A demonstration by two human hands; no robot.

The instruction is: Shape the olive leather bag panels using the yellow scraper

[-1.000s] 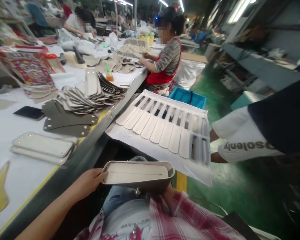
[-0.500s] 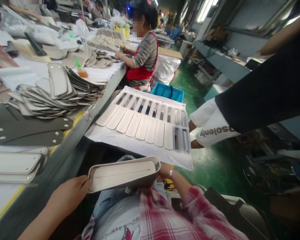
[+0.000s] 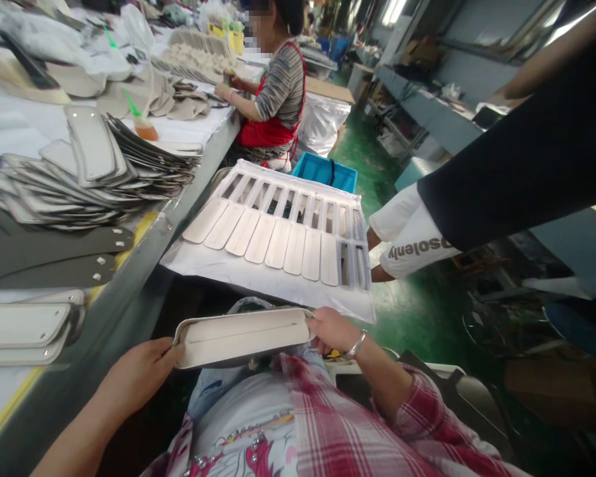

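Note:
A long cream leather-like bag body (image 3: 243,336) with raised side walls and a narrow, round-cornered base lies across my lap, its base facing up at me. My left hand (image 3: 153,361) is closed on its left end, thumb over the rim. Closed at the right end is my right hand (image 3: 334,331), thumb on the inner edge and fingers partly hidden behind the wall. Beyond it rests a white slotted rack (image 3: 278,281), with a row of cream rounded strips (image 3: 273,242) laid along its front slots.
To the left, a table (image 3: 144,265) bears a pile of cream and dark panels (image 3: 94,179), flat grey pieces (image 3: 54,252) and a glue bottle (image 3: 144,126). A co-worker in a red apron (image 3: 263,126) sits beyond. A blue crate (image 3: 325,172) stands behind the rack; another person's legs are at right.
My right hand has come from behind the right end of the bag body up onto its rim. The piece has tilted slightly, and my view has shifted a little.

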